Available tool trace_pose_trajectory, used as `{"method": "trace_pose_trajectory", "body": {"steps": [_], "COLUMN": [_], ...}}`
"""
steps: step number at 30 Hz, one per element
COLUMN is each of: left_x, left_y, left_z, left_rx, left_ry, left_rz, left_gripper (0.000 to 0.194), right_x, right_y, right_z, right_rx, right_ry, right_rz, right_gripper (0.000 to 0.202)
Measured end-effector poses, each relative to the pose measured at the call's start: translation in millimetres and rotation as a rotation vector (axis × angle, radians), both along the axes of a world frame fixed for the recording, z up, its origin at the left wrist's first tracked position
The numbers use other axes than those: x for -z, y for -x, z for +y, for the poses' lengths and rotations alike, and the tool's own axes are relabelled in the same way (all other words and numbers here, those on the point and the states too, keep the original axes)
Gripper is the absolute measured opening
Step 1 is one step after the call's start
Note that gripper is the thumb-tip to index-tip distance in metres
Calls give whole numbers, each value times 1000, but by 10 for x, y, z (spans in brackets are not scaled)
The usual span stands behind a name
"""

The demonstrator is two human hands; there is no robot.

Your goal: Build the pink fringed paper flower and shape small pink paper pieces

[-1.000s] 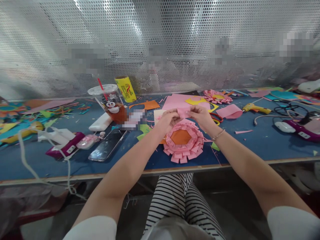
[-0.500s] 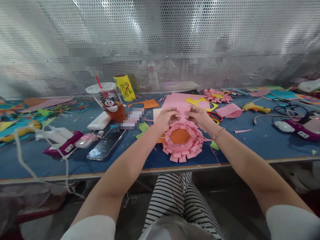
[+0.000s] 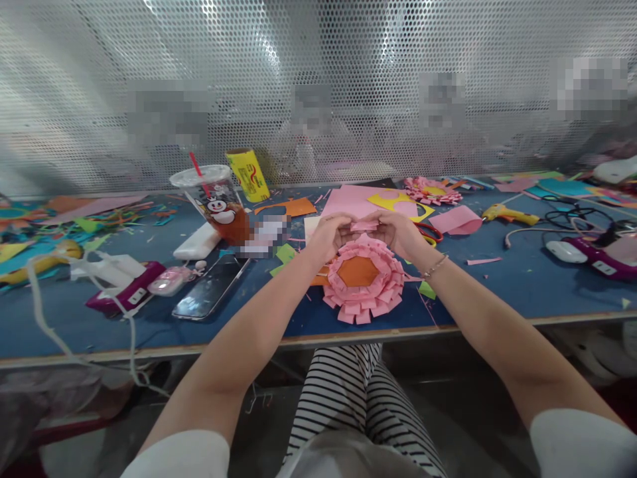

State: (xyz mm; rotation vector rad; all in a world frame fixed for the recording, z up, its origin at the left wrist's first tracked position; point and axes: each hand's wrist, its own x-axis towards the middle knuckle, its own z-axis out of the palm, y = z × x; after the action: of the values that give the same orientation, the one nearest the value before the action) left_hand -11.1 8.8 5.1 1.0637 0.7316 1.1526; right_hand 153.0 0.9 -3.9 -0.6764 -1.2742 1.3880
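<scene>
Between my two hands is a small piece of pink paper (image 3: 365, 226), now a narrow folded strip. My left hand (image 3: 332, 237) pinches its left end, and my right hand (image 3: 395, 232) grips its right end, fingers curled behind it. Just below, on the blue table, lies a pink paper flower (image 3: 365, 310) with rings of folded petals around an orange hexagonal centre (image 3: 357, 271). Behind my hands lies a larger pink sheet (image 3: 343, 200), with a yellow paper with cut-out holes (image 3: 398, 204) over it. Red scissor handles (image 3: 430, 234) show beside my right hand.
To the left stand a drink cup (image 3: 221, 206), a yellow roll (image 3: 249, 175), a phone (image 3: 212, 289) and a purple power strip (image 3: 127, 292). On the right are a yellow glue gun (image 3: 511, 214), a pink paper loop (image 3: 456, 220) and cables. A perforated metal screen (image 3: 318, 53) rises behind the table.
The pink paper between my hands has gone from a flat, upright piece to a narrow folded strip. My hands have turned inward around it. The flower has stayed in place.
</scene>
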Motion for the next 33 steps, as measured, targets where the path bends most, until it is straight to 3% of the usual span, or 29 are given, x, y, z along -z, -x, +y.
{"method": "trace_pose_trajectory", "body": {"steps": [7,13,18,24,33], "left_x": [17,29,43,55,37], "left_y": [-18,-33,-41,-37,-48], "left_z": [-29,-24,-18,-14,-25], "left_rx": [-57,-122,-145,-137,-110], "left_ry": [-101,-149,-197,-214,-120], "left_rz": [61,95,127,170,120], "left_gripper": [37,34,34,35,43], "right_x": [111,148,154,104,114], "right_y": [4,-17,-9,29,6], "right_z": [109,152,163,95,115], "right_rx": [274,344,362,272,341], "right_ry": [-277,-368,-361,-205,-255], "right_rz": [-230,-278,-283,-203,-290], "right_gripper": [26,26,28,22,26]}}
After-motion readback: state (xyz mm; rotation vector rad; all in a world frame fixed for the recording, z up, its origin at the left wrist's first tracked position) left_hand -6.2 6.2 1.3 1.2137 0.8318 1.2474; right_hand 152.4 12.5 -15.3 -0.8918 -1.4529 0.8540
